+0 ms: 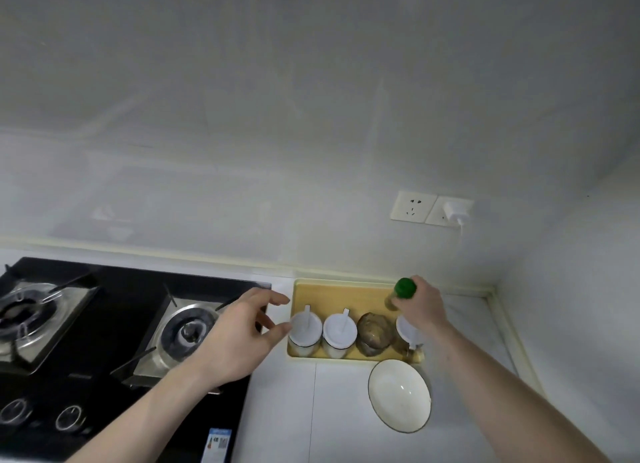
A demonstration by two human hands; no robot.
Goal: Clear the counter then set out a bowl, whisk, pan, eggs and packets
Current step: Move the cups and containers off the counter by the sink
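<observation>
Right hand (420, 306) clenched round small green-capped clear bottle (401, 291), upright over far right corner of shallow yellow tray (343, 287); round white dark-rimmed ceramic bowl (400, 395) just nearward of that grip; left hand (239, 327) released, fingers spread, leftward beside white lidded jar (304, 329).

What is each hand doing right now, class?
Left hand: open, fingers spread beside the tray, holding nothing.
Right hand: gripping the green-capped bottle.

I see two bare forearms, no sleeves, watch or rings; left hand (239, 338) and right hand (424, 306) ungloved.
</observation>
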